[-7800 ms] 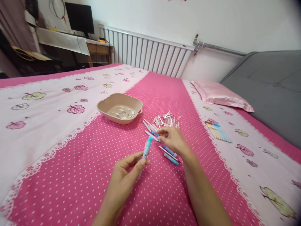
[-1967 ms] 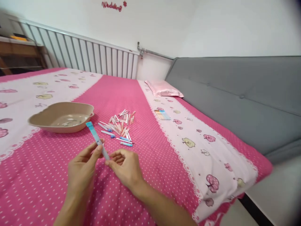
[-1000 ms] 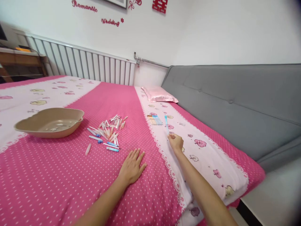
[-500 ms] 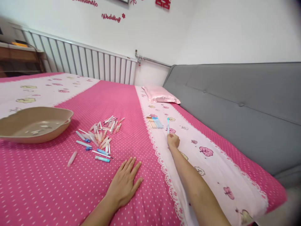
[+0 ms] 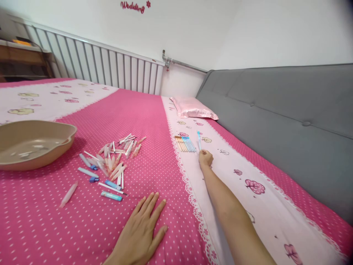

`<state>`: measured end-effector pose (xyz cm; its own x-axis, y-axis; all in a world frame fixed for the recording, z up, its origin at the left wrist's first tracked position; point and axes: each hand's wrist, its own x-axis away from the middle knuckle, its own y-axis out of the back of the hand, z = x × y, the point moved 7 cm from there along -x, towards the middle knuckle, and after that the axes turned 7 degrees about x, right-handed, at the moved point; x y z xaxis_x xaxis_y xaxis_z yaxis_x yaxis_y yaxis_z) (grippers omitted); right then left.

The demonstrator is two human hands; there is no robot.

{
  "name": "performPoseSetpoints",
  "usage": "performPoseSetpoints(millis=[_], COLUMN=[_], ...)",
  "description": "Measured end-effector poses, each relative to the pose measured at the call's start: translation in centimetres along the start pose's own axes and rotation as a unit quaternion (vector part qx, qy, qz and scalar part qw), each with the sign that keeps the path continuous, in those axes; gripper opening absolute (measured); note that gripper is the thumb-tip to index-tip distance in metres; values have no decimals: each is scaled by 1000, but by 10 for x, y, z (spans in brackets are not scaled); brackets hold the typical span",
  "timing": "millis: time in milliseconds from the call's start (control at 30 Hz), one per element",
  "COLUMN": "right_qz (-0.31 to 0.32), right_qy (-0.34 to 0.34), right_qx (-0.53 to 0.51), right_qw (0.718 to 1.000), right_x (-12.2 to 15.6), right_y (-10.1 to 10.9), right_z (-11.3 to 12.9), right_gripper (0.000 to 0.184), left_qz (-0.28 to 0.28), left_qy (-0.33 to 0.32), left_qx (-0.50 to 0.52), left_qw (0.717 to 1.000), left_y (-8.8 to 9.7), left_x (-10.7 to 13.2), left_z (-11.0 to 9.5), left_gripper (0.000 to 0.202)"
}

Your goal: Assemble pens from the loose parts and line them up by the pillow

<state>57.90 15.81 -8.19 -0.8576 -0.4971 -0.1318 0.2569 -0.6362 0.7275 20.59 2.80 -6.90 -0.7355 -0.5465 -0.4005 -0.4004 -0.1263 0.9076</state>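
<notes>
My right hand (image 5: 205, 158) pinches the near end of a light blue pen (image 5: 199, 139), which points away from me over the pale printed strip of the bedspread. Just left of it lies a neat row of pens (image 5: 185, 144), orange-brown ones on the left and blue ones on the right. My left hand (image 5: 142, 224) rests flat on the pink dotted cloth with its fingers spread, holding nothing. Beyond that hand is a loose heap of pen parts (image 5: 113, 162): pinkish barrels, white refills, blue pieces. A turquoise pen piece (image 5: 111, 195) lies closest to my left fingers.
A beige basin (image 5: 38, 156) with small white pieces in it stands at the left. One pink barrel (image 5: 68, 194) lies apart from the heap. Farther off are a pink pillow (image 5: 191, 108), a grey padded headboard (image 5: 278, 103) and a white radiator (image 5: 96, 59).
The view has tilted down and come closer. My right hand has moved slightly away from me with the light blue pen, beside the row. My left hand stays flat on the bed.
</notes>
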Motion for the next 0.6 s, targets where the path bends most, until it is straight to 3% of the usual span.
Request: performPoseSetpoints(millis=[267,600], right_qz=[14,43], right_qy=[-9,-7], right_qx=[13,29], right_qw=[1000,999], right_x=[-7,-8], right_y=[-8,-13], right_z=[5,4], right_gripper=[27,28], left_qz=[-20,-1], left_qy=[-11,-7], left_qx=[-30,-23], left_qw=[999,1000], left_y=[2,1], left_x=[0,0], left_z=[-2,-1], left_gripper=[66,66])
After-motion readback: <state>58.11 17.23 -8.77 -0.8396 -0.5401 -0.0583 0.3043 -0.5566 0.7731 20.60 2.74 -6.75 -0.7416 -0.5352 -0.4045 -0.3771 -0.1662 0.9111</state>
